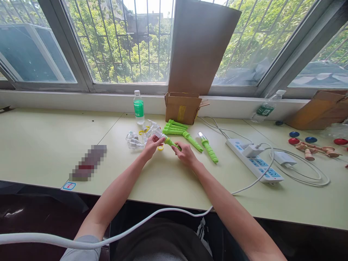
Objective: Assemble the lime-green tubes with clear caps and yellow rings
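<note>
Both my hands are on one piece: a green plastic handle (169, 141) with a yellow ring and a clear plastic tube (157, 133) at its upper end. My left hand (152, 146) pinches the clear tube end. Wrapped round the lower end of the green handle is my right hand (186, 153). Just behind them lie several loose green handles (174, 127). To the right is a green handle with a clear top (209, 148). Several clear plastic pieces (135, 143) are heaped by my left hand, with a yellow ring (160, 148) below the held piece.
A water bottle (139, 108) and an open cardboard box (181, 108) stand at the back. On the right are a white power strip (255, 161), cables and wooden toy parts (310, 149). A white cable (163, 210) crosses before my body. A blurred-out object (89, 163) lies left.
</note>
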A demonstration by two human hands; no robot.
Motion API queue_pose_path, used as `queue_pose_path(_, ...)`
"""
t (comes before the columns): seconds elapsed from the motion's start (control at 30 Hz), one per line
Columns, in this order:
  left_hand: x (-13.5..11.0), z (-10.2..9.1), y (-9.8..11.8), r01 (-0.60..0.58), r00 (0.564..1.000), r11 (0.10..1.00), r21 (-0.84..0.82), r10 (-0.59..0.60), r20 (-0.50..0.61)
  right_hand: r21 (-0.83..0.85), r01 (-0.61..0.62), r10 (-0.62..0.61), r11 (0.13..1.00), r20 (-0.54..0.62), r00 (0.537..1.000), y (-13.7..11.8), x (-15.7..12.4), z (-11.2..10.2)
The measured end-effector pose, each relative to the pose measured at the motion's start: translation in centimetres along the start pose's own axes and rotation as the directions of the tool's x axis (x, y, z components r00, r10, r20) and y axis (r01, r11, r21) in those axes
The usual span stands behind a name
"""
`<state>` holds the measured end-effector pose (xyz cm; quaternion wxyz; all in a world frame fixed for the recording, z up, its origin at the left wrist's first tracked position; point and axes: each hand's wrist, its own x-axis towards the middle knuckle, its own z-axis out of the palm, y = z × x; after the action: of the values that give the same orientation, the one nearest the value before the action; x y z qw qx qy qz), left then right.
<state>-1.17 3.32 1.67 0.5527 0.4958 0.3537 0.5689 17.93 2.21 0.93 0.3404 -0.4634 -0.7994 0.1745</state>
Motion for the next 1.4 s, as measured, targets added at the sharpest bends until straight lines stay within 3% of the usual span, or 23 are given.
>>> queue_pose_path(0.1,-0.1,-0.1,0.0,-0.006,1.0,1.0,-0.001,0.006,0.013,0.018,-0.005,0.006,1.0,-0.024,1.0,-0.2,-0.1,0.0)
queue_pose_path(0.2,-0.1,0.0,-0.1,-0.016,1.0,1.0,-0.026,0.016,-0.001,-0.073,0.003,-0.01,0.997,-0.105,0.994,-0.2,-0.1,0.1)
queue_pose_path(0.4,0.5,-0.3,0.0,-0.042,0.989,0.98,-0.194,0.014,-0.145,-0.297,0.045,-0.103,0.954,-0.181,0.978,0.2,-0.1,0.7)
queue_pose_path(0.53,0.9,-0.8,0.0,-0.025,0.981,0.955,-0.297,-0.033,-0.19,-0.348,0.065,-0.132,0.935,-0.174,0.976,0.2,-0.1,0.8)
queue_pose_path(0.7,1.0,-1.1,0.0,-0.006,0.981,0.95,-0.311,-0.054,-0.185,-0.292,0.046,-0.085,0.955,-0.123,0.989,-0.3,-0.2,0.6)
queue_pose_path(0.9,0.9,-1.4,0.2,-0.002,0.981,0.96,-0.279,-0.052,-0.186,-0.039,0.006,-0.007,0.999,-0.03,1.0,-1.5,-0.5,0.6)
queue_pose_path(1.0,0.9,-1.3,0.4,-0.011,0.982,0.961,-0.277,-0.042,-0.187,-0.001,-0.013,0.013,1.0,-0.034,0.999,-1.7,-0.5,0.7)
queue_pose_path(1.17,0.7,-0.9,0.9,0.006,0.976,0.919,-0.394,-0.091,-0.198,-0.223,0.032,-0.057,0.974,-0.106,0.993,-1.4,-0.4,0.8)
queue_pose_path(1.27,0.6,-0.9,1.1,0.001,0.965,0.882,-0.471,-0.124,-0.229,-0.359,0.09,-0.117,0.929,-0.054,0.992,-1.7,-0.6,1.1)
queue_pose_path(1.4,0.8,-1.2,1.2,-0.062,0.919,0.854,-0.516,-0.153,-0.363,-0.459,0.115,-0.105,0.881,0.047,0.993,-3.4,-1.1,2.1)
